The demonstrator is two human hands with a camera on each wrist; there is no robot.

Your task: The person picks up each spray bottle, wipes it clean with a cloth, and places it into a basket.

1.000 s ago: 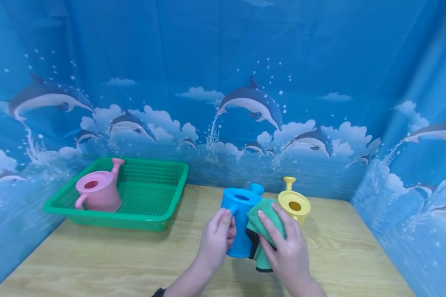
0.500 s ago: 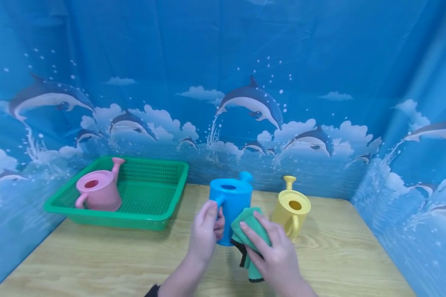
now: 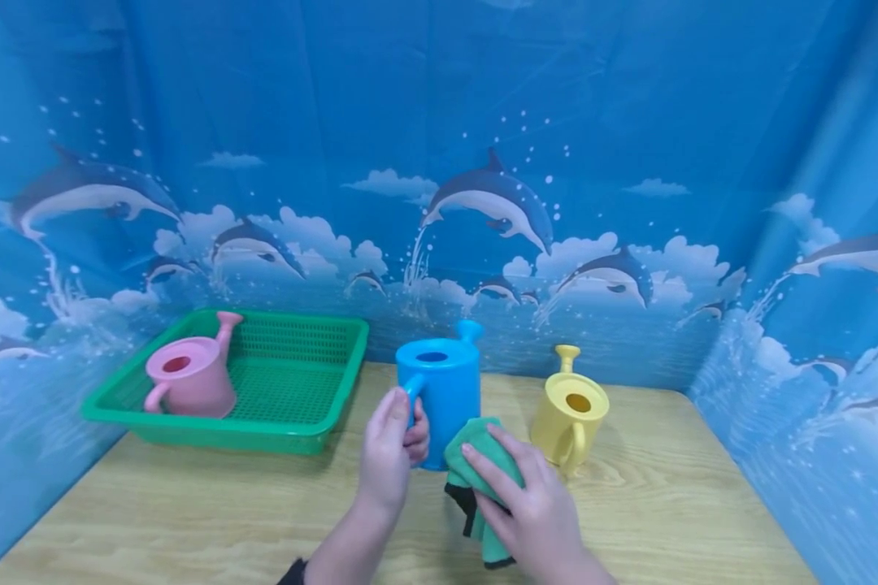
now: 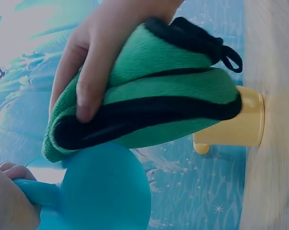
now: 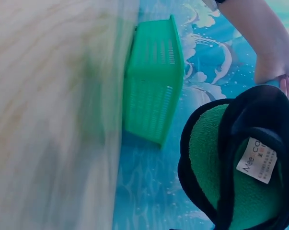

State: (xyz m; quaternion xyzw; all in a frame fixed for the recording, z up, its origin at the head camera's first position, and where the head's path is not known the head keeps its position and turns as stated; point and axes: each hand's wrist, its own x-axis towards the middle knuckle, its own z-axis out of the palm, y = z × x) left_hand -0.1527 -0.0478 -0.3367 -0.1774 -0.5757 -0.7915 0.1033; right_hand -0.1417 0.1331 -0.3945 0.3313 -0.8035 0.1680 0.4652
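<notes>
My left hand (image 3: 391, 443) grips the handle of a blue toy watering can (image 3: 446, 398), held upright over the table with its spout pointing away. In my right hand (image 3: 530, 508) is a folded green cloth (image 3: 483, 459) with black edging, which overlaps the can's lower right side in the head view. The left wrist view shows the cloth (image 4: 158, 86) lying against the rounded blue can (image 4: 106, 187), the right thumb pressed along its black edge. A white label (image 5: 258, 160) shows inside the cloth's folds in the right wrist view.
A yellow watering can (image 3: 571, 414) stands on the wooden table (image 3: 666, 504) at the right. At the back left, a green plastic basket (image 3: 293, 439) holds a pink watering can (image 3: 193, 382). A blue dolphin-print curtain (image 3: 380, 106) surrounds the table.
Both hands have moved left with the blue can and the cloth. The can has risen in view, and the cloth has slid lower on its side. The yellow can is more fully uncovered.
</notes>
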